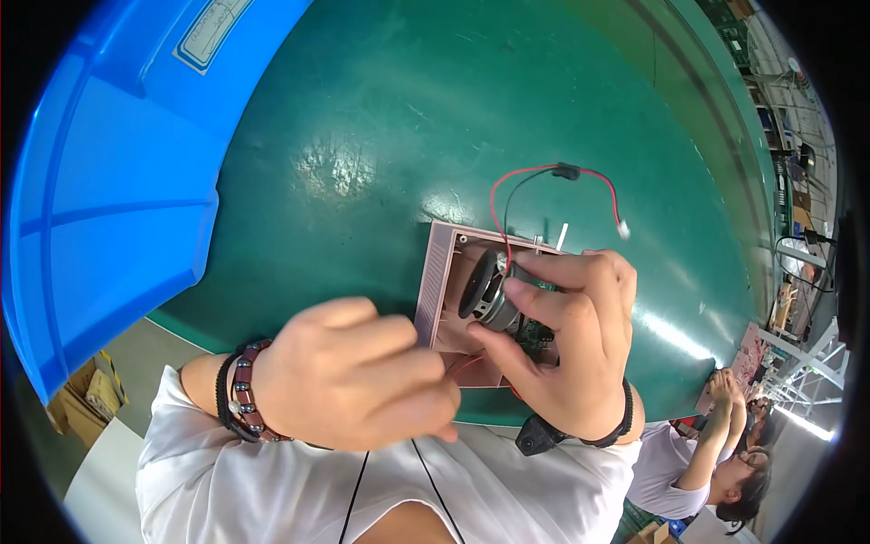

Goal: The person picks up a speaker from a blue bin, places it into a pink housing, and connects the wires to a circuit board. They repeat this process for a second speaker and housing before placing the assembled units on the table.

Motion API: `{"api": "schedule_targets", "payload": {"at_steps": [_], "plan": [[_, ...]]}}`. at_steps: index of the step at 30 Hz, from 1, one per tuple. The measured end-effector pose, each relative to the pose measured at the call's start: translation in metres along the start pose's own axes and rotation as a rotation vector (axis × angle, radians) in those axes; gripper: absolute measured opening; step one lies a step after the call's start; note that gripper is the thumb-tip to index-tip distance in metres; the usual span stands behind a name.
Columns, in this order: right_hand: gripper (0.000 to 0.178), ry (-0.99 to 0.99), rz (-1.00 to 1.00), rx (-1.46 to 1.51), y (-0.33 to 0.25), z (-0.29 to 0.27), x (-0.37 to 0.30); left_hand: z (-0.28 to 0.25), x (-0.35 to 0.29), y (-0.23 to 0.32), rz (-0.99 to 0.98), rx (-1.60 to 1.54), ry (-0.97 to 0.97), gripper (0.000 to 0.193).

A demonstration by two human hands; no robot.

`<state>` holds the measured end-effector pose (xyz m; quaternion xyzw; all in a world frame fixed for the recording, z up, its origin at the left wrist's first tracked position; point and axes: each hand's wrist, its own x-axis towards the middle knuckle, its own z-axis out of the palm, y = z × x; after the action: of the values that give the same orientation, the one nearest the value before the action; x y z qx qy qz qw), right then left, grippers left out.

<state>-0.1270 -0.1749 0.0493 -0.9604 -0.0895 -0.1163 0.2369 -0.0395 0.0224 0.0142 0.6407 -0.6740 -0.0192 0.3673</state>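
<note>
My right hand (580,335) grips a small round speaker (494,295) with a black cone and a metal back, its thumb and fingers around the back. The speaker is tilted over an open pink plastic housing (439,272). From it a red and black wire (492,199) loops away over the table and ends in a white plug (623,230). Part of a green circuit board (536,337) shows inside the housing, beneath my fingers. My left hand (362,376) is closed at the housing's near left side, fingers curled under; what it may hold is hidden.
A large blue plastic bin (118,172) stands at the left on the green table (362,109). At the far right a co-worker (675,471) in a white top handles a pink part (750,349). Cardboard (86,399) lies below the table's left edge.
</note>
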Motion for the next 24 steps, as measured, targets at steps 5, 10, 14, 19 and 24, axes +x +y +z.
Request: {"api": "schedule_targets", "payload": {"at_steps": [5,10,14,19,24], "plan": [[0.043,-0.014,0.014,0.006,0.005,0.006,0.001,0.004,0.001,-0.003,-0.33,0.112,0.04,0.032],[0.041,-0.049,0.032,-0.029,0.001,0.009,0.002,0.0,0.003,-0.002,-0.403,0.004,-0.006,0.037],[0.04,-0.045,0.057,-0.024,0.0,0.013,0.002,-0.004,0.003,-0.002,-0.42,-0.015,-0.032,0.039],[0.041,0.027,0.024,-0.014,0.001,0.012,0.0,-0.002,0.001,-0.004,-0.431,-0.055,0.031,0.041],[0.042,0.034,0.016,-0.012,0.002,0.004,0.002,0.001,0.001,-0.002,-0.496,-0.058,0.05,0.044]]}}
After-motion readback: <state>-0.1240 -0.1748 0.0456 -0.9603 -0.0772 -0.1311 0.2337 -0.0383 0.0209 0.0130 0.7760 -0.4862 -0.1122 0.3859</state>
